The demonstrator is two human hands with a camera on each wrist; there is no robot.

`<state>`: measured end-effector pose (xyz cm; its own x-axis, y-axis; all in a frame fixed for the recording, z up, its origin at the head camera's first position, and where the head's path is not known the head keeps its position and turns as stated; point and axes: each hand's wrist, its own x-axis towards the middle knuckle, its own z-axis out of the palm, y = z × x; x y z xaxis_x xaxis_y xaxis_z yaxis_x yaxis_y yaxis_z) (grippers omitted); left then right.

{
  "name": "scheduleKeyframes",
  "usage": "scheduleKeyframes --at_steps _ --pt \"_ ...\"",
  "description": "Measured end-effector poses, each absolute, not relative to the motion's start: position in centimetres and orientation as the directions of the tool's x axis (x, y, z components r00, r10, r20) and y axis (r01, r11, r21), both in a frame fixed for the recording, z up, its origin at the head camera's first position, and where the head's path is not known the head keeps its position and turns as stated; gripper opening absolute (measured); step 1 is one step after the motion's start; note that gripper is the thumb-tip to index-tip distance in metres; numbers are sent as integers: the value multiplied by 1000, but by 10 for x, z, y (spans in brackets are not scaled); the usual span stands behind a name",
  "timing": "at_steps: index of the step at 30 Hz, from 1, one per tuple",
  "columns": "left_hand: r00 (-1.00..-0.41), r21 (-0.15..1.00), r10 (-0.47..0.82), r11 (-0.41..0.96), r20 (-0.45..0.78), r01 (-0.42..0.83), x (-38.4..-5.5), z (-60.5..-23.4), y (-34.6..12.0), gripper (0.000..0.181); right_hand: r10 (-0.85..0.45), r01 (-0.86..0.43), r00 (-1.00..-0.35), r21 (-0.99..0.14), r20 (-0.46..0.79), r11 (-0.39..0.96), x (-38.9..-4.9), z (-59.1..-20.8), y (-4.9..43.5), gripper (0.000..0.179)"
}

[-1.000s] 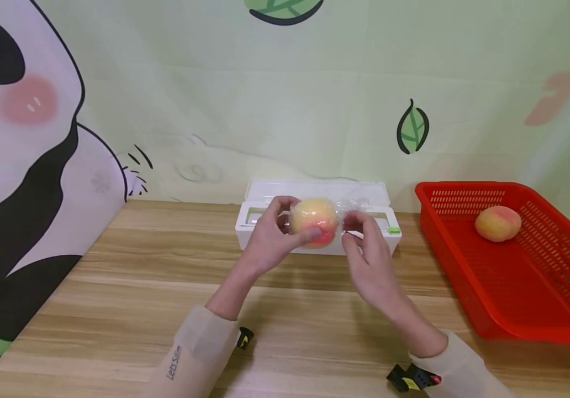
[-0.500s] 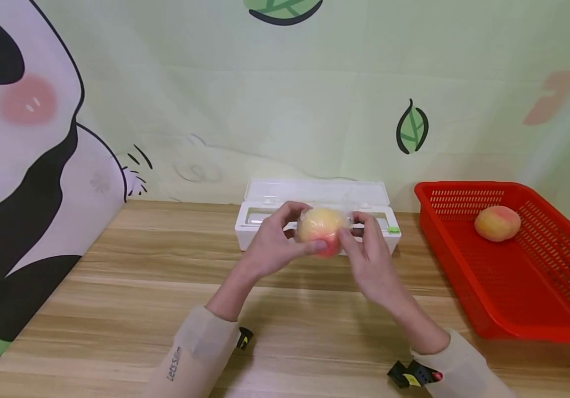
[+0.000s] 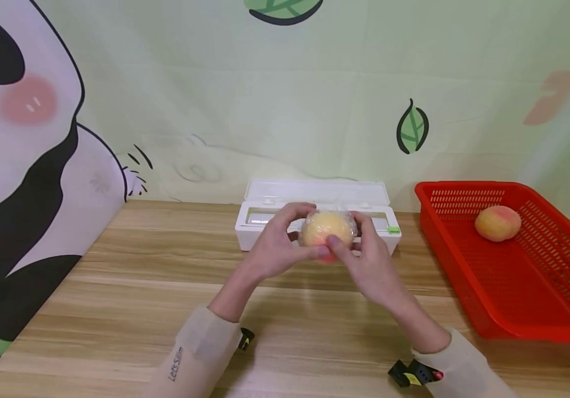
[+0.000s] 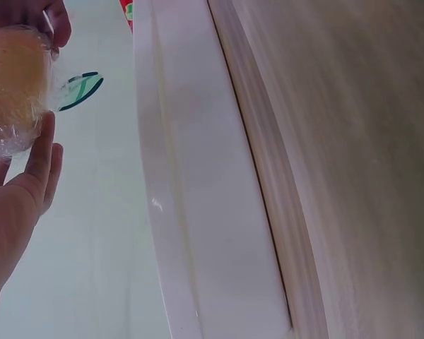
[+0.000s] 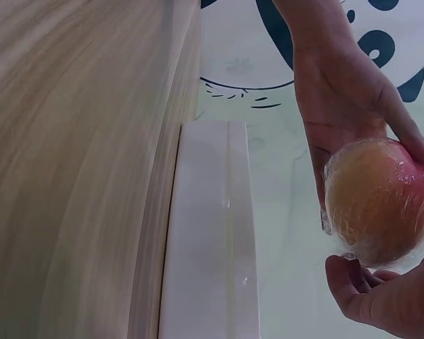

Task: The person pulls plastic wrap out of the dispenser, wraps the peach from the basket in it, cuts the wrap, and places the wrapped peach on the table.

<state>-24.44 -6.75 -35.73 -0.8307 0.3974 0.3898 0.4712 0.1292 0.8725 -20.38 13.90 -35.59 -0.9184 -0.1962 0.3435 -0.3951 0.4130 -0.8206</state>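
Observation:
A yellow and pink peach is wrapped in clear, crinkled plastic film. My left hand holds it from the left, thumb across its lower front. From the other side my right hand grips it too, with the thumb on the near face and fingers behind. In the right wrist view the wrapped peach shows film drawn close over its skin, bunched near the right fingertips. Both hands hold it raised in front of a white cling film box, whose lid stands up at the back.
To the right, a red plastic basket with perforated sides stands on the wooden table. Inside it lies another peach. A green slider sits at the box's right end. A printed cloth backdrop hangs behind.
The right hand has come in from the loose film at the peach's right side to grip the peach itself. The peach has shifted slightly right and down and turned, showing more yellow.

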Motion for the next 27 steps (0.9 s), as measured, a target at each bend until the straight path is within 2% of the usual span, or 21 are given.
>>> scheduleKeyframes --at_steps 14,20,27 --pt "-783 872 465 47 412 487 -244 -359 -66 57 -244 -418 -907 -805 344 421 -206 -353 142 58" --pt "-753 875 508 -4 418 484 -244 -360 -66 53 -290 -397 -908 -839 302 372 -206 -352 145 56" --pt "-745 874 531 18 403 486 -243 -359 -67 60 -327 -410 -892 -861 311 300 -207 -355 147 56"
